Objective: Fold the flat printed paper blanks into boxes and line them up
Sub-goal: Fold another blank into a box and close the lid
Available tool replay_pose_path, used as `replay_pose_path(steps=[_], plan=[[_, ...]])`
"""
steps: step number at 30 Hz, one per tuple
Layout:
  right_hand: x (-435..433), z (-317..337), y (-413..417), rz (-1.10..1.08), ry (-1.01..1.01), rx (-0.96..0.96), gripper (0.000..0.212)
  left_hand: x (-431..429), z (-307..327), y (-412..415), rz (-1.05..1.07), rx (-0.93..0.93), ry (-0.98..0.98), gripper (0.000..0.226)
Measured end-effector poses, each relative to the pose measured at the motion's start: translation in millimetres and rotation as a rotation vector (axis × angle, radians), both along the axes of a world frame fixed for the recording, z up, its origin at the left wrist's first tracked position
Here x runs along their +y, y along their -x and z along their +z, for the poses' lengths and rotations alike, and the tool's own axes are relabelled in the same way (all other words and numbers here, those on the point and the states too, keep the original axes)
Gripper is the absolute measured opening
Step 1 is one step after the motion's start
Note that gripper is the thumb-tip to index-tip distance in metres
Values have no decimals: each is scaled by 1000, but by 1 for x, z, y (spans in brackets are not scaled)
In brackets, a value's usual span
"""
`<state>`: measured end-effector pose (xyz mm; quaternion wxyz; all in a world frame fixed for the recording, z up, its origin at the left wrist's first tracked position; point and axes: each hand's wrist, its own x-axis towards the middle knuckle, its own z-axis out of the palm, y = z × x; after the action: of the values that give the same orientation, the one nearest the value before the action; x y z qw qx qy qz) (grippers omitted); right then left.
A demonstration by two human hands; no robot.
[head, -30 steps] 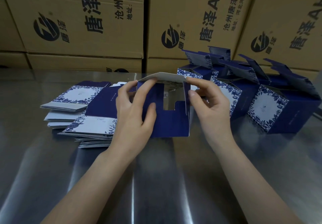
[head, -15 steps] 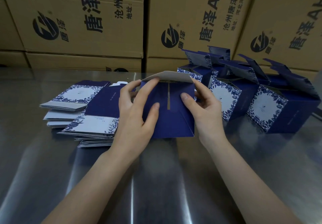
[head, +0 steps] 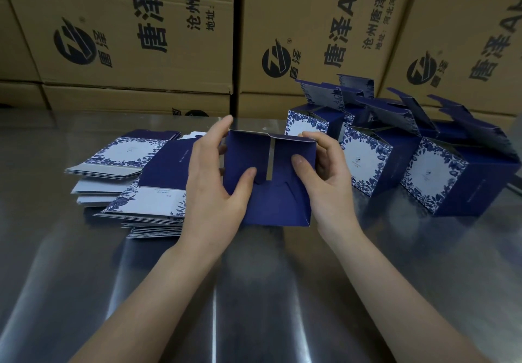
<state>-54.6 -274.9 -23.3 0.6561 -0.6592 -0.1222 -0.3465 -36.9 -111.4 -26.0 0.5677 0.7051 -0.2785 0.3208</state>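
Bottom flaps [head: 285,155] now lie nearly closed on the half-folded box [head: 278,204], held over the middle of the steel table [head: 254,292]. Left hand [head: 211,190] and right hand [head: 332,187] clamp its sides, thumbs [head: 248,174] on the flaps; press evenly until the tabs lock.

Navy box [head: 268,182]; blue-and-white floral blanks [head: 124,155]; brown cartons [head: 127,29] behind.

view: just the one head cam, wide-angle
facing: forward and down at the left hand [head: 214,184] and right hand [head: 332,184]
distance: close, right over them
past the hands: counter [head: 254,292], then stacked cartons [head: 135,37]
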Motion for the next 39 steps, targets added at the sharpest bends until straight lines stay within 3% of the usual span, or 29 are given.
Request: replay_pose_path(steps=[9, 13, 20, 30, 34, 39], plan=[[0, 2, 5, 26, 57, -13, 41, 3, 5, 5, -28, 11, -70, 64], [2, 3, 7, -37, 180, -79, 46, 3, 7, 7, -82, 30, -61, 62], [-1, 5, 9, -48, 227, -84, 37, 5, 9, 7, -159, 118, 34, 43], [-4, 7, 12, -12, 237, -26, 27, 8, 6, 1, -259, 206, 135, 34], [-6, 5, 13, -25, 335, 14, 44, 7, 6, 2, -300, 225, 143, 32], [-8, 2, 8, -75, 407, -1, 56, 5, 3, 2, -161, 193, 62, 36]])
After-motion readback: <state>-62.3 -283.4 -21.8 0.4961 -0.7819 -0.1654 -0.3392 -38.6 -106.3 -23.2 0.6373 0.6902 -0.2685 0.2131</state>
